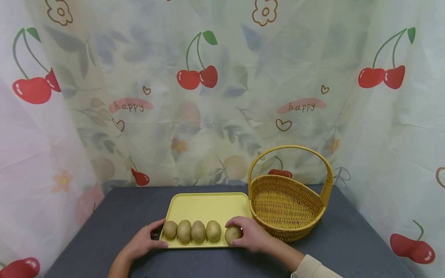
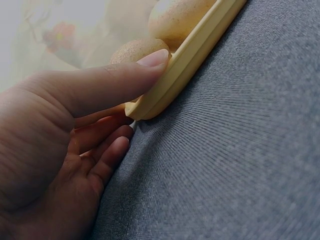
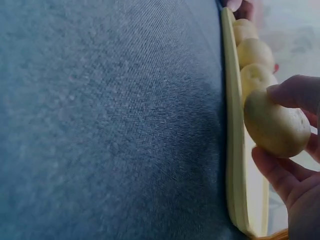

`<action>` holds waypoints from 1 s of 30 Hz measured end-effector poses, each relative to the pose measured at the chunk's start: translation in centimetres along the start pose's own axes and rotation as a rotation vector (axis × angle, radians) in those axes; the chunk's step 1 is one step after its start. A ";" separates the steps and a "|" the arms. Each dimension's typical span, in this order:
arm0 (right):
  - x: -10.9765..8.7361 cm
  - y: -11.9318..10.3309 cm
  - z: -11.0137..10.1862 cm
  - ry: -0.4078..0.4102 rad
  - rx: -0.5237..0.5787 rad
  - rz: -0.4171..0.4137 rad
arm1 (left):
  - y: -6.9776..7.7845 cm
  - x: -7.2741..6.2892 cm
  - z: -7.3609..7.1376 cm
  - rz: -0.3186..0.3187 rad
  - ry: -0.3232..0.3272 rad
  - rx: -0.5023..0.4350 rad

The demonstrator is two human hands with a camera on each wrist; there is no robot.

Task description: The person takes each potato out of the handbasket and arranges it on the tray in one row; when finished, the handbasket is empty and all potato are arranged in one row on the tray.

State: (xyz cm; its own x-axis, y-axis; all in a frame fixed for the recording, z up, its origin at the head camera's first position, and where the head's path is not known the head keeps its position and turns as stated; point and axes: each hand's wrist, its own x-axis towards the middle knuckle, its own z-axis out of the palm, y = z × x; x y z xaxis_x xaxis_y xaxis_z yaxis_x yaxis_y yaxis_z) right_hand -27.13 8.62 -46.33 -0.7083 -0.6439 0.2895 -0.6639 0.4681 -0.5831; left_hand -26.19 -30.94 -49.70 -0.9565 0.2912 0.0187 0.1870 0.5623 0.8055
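A yellow tray [image 1: 208, 204] lies on the table with several potatoes [image 1: 198, 231] in a row along its near side. My left hand [image 1: 146, 239] grips the tray's near left corner. In the left wrist view the thumb [image 2: 135, 75] lies over the rim beside a potato, the other fingers round the outer side. My right hand [image 1: 252, 233] pinches another potato [image 3: 275, 125] between thumb and fingers at the right end of the row. The right wrist view shows that potato over the tray, a small gap from its neighbour in the head view.
A wicker basket [image 1: 285, 231] with a tall arched handle stands right of the tray, close to its edge and to my right forearm. Dark grey cloth covers the table [image 1: 139, 204]. A printed curtain [image 1: 222, 146] hangs behind and on both sides.
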 end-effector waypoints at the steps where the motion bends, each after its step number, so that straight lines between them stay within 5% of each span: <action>1: 0.2 0.1 0.2 -0.013 0.005 0.016 | 0.0 0.0 0.0 0.000 0.001 0.003; 8: 1.4 0.6 0.2 -0.098 -0.003 0.078 | 0.1 0.0 0.1 0.001 0.001 0.005; 20: 1.5 0.8 1.6 0.024 -0.042 0.061 | 0.1 0.1 -0.1 -0.011 -0.002 0.001; 30: 1.8 1.3 1.9 -0.003 -0.064 0.106 | 0.0 0.0 0.0 -0.009 -0.008 -0.013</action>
State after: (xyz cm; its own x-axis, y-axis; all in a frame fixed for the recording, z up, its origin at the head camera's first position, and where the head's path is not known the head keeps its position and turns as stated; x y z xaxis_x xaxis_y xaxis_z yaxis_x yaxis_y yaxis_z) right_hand -28.80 6.90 -47.97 -0.7747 -0.5903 0.2268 -0.5993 0.5710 -0.5611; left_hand -26.18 -31.01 -49.71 -0.9562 0.2925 0.0069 0.1757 0.5550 0.8131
